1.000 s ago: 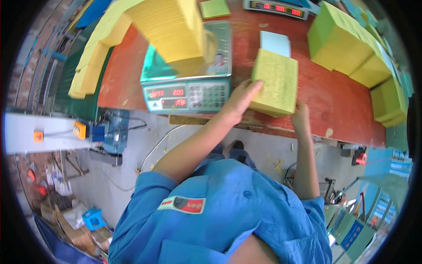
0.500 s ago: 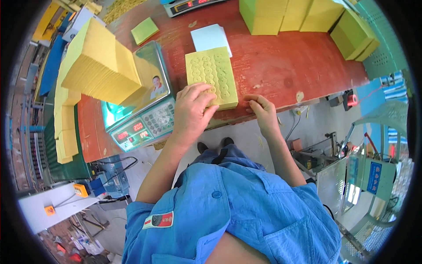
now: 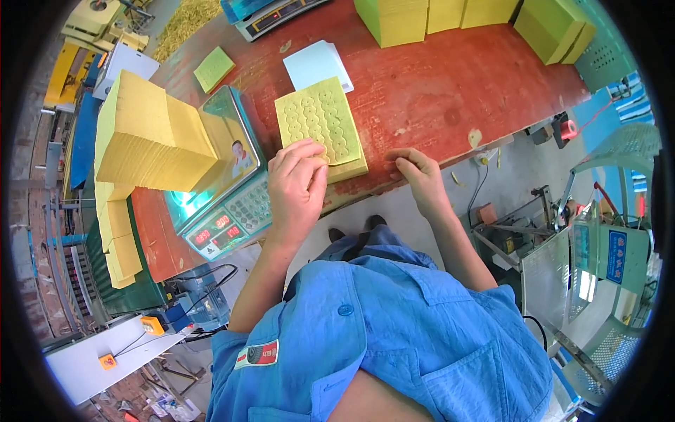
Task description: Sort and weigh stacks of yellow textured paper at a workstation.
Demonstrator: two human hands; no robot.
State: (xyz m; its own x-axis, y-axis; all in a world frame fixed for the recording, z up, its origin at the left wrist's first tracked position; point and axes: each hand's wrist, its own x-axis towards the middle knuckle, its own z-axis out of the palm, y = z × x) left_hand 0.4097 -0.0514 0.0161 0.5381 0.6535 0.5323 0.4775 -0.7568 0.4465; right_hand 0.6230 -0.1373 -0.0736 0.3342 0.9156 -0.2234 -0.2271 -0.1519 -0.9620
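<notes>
A flat stack of yellow sheets (image 3: pixel 320 123), embossed with rows of round shapes, lies on the red wooden table (image 3: pixel 450 91) in front of me. My left hand (image 3: pixel 295 186) sits on its near left corner, fingers and thumb pinched together at the edge. My right hand (image 3: pixel 418 176) rests apart from the stack at the table's near edge, fingers curled, with nothing visible in it.
Left of the stack stands a weighing scale (image 3: pixel 225 218) carrying a tall yellow pile (image 3: pixel 155 133). A white sheet (image 3: pixel 316 63) and a small green pad (image 3: pixel 213 68) lie behind. Yellow-green stacks (image 3: pixel 394 17) line the far edge. More yellow piles (image 3: pixel 116 239) sit far left, a green plastic chair (image 3: pixel 626 151) right.
The yellow stack, held up in both hands a second ago, now lies flat on the table. My left hand has slid to its near corner; my right hand rests beside it.
</notes>
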